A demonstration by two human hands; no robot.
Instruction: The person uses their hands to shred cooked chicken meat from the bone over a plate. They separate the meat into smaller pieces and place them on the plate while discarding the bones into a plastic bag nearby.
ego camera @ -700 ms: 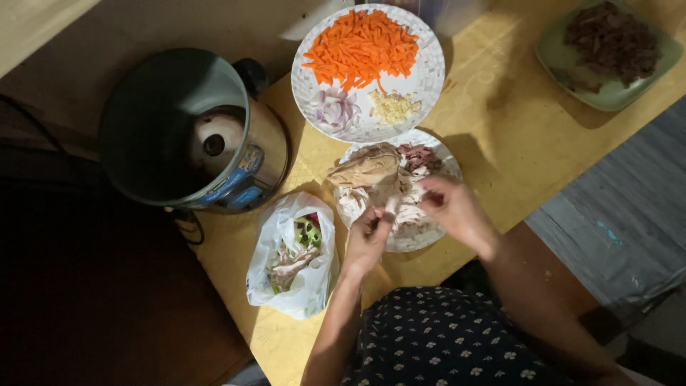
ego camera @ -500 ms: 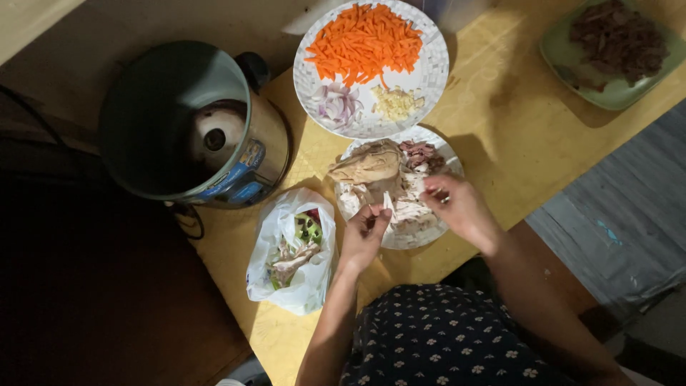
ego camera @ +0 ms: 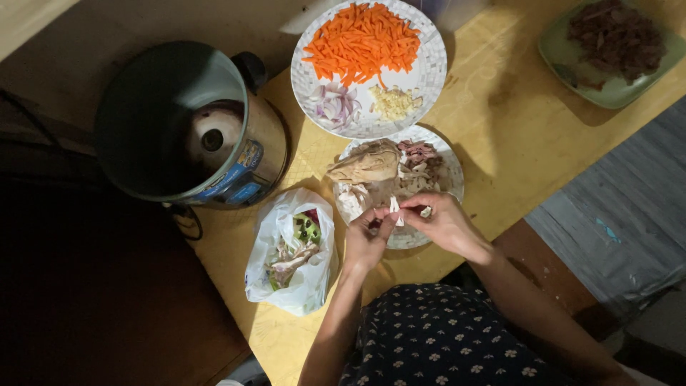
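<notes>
Pinching a pale meat strip (ego camera: 394,209) between left hand (ego camera: 366,241), right hand (ego camera: 441,223) fingertips, above plate (ego camera: 455,187)

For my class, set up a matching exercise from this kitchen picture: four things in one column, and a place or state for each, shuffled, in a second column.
Things:
1. Carrot strips
2. Plastic bag
3. Cooker pot
4. Green dish

Places or states:
A. Far right corner of the table, holding dark meat
B. On the white plate farthest from the person, with onion and garlic
C. Left of the plates, lid off
D. Beside the left hand, holding scraps

Pairs: 1-B, 2-D, 3-C, 4-A
</notes>
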